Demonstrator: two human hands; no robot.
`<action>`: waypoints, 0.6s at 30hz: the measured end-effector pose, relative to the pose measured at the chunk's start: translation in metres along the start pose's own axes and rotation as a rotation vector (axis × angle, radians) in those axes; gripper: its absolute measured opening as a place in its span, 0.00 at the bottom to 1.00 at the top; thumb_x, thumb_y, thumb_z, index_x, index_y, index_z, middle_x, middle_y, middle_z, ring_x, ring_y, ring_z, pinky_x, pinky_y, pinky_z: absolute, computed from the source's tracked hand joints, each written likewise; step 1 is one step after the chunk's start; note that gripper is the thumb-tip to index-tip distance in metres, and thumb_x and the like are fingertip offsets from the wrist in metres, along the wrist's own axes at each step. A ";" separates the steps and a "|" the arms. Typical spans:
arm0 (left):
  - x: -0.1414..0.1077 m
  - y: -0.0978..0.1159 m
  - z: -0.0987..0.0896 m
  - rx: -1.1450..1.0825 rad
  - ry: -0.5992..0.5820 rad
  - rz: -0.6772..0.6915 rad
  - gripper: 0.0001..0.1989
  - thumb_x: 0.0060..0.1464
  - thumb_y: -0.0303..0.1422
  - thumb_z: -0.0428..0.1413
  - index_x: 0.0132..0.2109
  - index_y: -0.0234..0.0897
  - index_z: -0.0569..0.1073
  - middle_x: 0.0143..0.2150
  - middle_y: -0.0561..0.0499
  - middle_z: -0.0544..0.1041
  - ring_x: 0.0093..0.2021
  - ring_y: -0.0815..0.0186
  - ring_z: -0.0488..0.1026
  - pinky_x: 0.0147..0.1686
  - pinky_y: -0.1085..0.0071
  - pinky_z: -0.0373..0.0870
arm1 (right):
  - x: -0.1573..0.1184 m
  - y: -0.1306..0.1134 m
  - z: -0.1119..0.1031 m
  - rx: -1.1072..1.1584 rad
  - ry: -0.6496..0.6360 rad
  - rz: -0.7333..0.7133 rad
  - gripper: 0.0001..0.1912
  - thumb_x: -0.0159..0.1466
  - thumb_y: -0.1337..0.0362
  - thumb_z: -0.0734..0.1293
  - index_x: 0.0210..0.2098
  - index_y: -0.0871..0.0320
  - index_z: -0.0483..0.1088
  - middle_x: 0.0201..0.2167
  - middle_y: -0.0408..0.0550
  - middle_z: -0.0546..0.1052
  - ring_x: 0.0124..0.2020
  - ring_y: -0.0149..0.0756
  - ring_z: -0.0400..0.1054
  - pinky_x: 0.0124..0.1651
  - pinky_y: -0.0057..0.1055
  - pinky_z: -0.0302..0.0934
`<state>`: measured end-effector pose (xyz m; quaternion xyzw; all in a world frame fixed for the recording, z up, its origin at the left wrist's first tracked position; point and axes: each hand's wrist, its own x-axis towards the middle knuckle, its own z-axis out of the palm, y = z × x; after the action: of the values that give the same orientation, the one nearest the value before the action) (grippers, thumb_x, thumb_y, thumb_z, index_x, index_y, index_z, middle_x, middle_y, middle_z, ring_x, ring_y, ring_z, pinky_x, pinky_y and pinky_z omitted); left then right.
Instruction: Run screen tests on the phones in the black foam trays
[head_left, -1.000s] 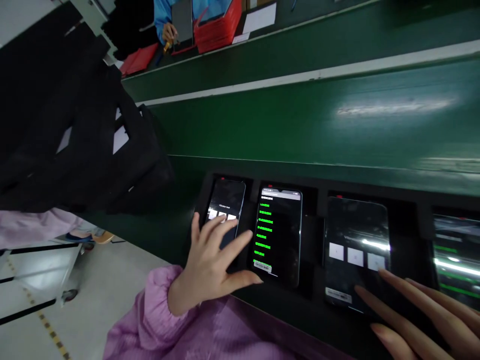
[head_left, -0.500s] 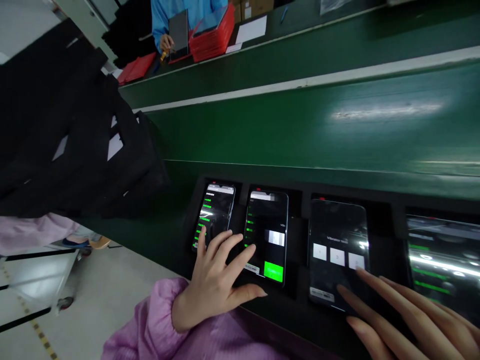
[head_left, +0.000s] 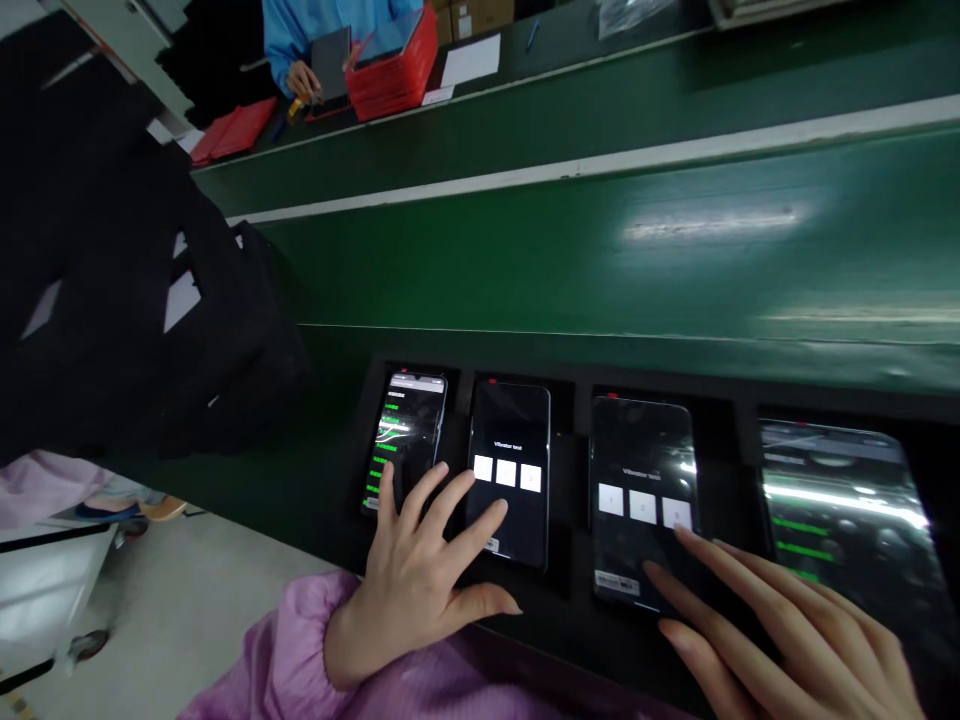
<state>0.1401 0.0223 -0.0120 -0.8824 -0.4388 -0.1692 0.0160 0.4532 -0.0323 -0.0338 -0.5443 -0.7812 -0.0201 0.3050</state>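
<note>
Several smartphones lie side by side in a black fixture (head_left: 570,390). The leftmost phone (head_left: 405,440) shows a list of green text, and the second phone (head_left: 510,470) and third phone (head_left: 643,470) show "Vibrator test" with three white squares. The fourth phone (head_left: 840,500) shows green text under strong glare. My left hand (head_left: 412,570) lies spread with its fingers on the lower parts of the first two phones. My right hand (head_left: 772,630) reaches in from the lower right, one fingertip at the third square of the third phone. Neither hand holds anything.
A green conveyor belt (head_left: 600,270) with a white stripe runs beyond the fixture. Black padding (head_left: 127,270) bulges in at the left. Across the belt, a co-worker's blue-sleeved hand (head_left: 302,80) works beside stacked red trays (head_left: 391,75). The floor (head_left: 210,600) lies below left.
The view has swung so everything sits further left. The second phone's screen has changed from a green button display to the vibrator test. My hands have stayed on the phones.
</note>
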 end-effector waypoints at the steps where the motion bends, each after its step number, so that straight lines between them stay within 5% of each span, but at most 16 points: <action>1: 0.000 0.000 0.000 -0.003 -0.002 -0.001 0.34 0.76 0.60 0.44 0.66 0.46 0.82 0.66 0.42 0.79 0.72 0.50 0.66 0.83 0.44 0.31 | 0.002 0.001 -0.001 -0.034 -0.009 -0.066 0.10 0.78 0.63 0.68 0.55 0.55 0.79 0.62 0.56 0.80 0.55 0.51 0.76 0.57 0.49 0.63; 6: -0.001 0.001 0.001 -0.019 -0.001 -0.014 0.34 0.75 0.60 0.44 0.65 0.46 0.82 0.66 0.42 0.79 0.72 0.50 0.67 0.84 0.44 0.32 | 0.002 0.010 -0.009 -0.088 -0.047 -0.134 0.12 0.80 0.61 0.65 0.55 0.57 0.78 0.59 0.58 0.80 0.55 0.50 0.76 0.54 0.49 0.65; 11: -0.001 0.001 0.002 -0.039 0.009 -0.025 0.33 0.75 0.60 0.45 0.64 0.46 0.83 0.65 0.42 0.80 0.70 0.49 0.68 0.84 0.43 0.32 | 0.012 0.001 -0.007 -0.076 -0.082 -0.069 0.13 0.80 0.58 0.65 0.59 0.53 0.78 0.65 0.55 0.77 0.60 0.49 0.74 0.61 0.49 0.62; 15: -0.002 -0.002 0.002 -0.035 -0.009 0.001 0.31 0.76 0.58 0.46 0.65 0.45 0.82 0.65 0.41 0.79 0.71 0.48 0.67 0.83 0.43 0.32 | 0.036 -0.013 -0.002 -0.121 -0.097 0.065 0.23 0.82 0.46 0.58 0.59 0.49 0.79 0.72 0.53 0.73 0.67 0.54 0.70 0.70 0.55 0.56; 18: -0.003 -0.005 0.002 -0.012 -0.021 0.033 0.31 0.76 0.57 0.48 0.66 0.44 0.82 0.65 0.40 0.78 0.71 0.47 0.66 0.83 0.43 0.31 | 0.039 -0.007 -0.010 -0.122 -0.033 0.096 0.19 0.82 0.49 0.61 0.59 0.49 0.78 0.70 0.52 0.75 0.66 0.54 0.71 0.70 0.56 0.57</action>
<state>0.1347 0.0236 -0.0158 -0.8913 -0.4232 -0.1622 0.0090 0.4437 -0.0064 -0.0043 -0.5990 -0.7563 -0.0440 0.2593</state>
